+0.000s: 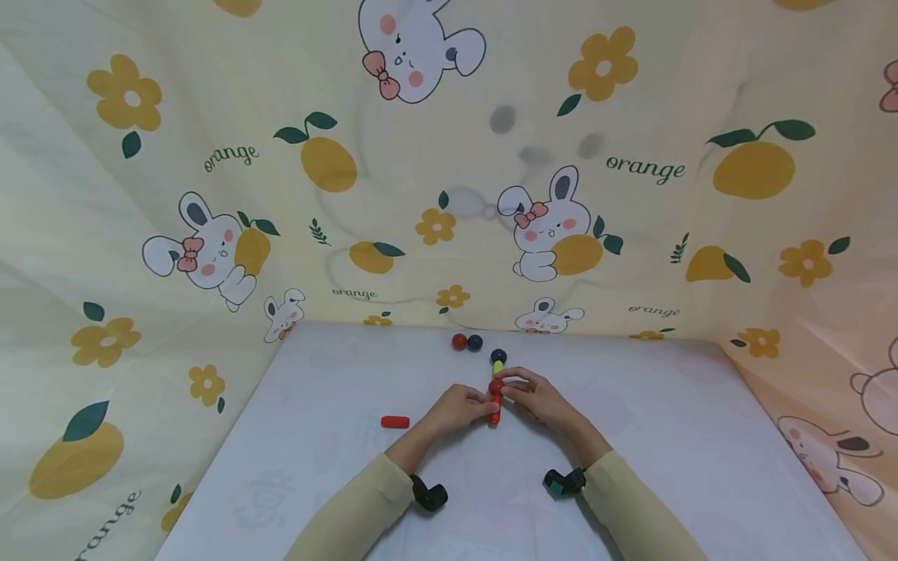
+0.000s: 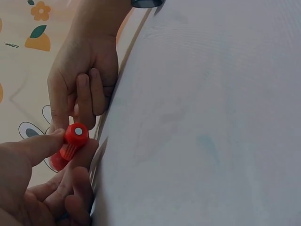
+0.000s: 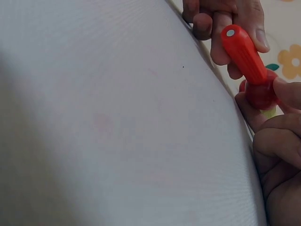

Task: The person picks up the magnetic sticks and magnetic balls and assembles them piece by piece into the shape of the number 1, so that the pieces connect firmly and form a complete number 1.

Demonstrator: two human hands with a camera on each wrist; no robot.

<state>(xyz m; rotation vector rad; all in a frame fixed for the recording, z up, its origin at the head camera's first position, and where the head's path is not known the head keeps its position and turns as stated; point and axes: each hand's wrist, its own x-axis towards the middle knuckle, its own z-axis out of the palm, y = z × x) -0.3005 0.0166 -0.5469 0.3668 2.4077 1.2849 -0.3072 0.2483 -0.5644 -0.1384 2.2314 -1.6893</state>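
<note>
Over the middle of the white table, my left hand (image 1: 457,409) pinches a red magnetic rod (image 3: 247,55) between thumb and fingers. A pale metal dot shows on the rod's near end. Its far end meets a red ball (image 3: 260,96), which my right hand (image 1: 539,397) holds between thumb and fingertips. Beyond that ball, a yellow-green rod (image 1: 498,367) leads on to a dark blue ball (image 1: 499,355), so the pieces form one line pointing away from me. The fingers partly cover the red ball in the head view.
A loose red rod (image 1: 395,422) lies left of my left hand. Toward the table's back edge, another red ball (image 1: 459,341) and a dark blue ball (image 1: 475,343) sit side by side. Patterned cloth (image 1: 435,265) rises behind the white table (image 1: 337,483) and along its sides.
</note>
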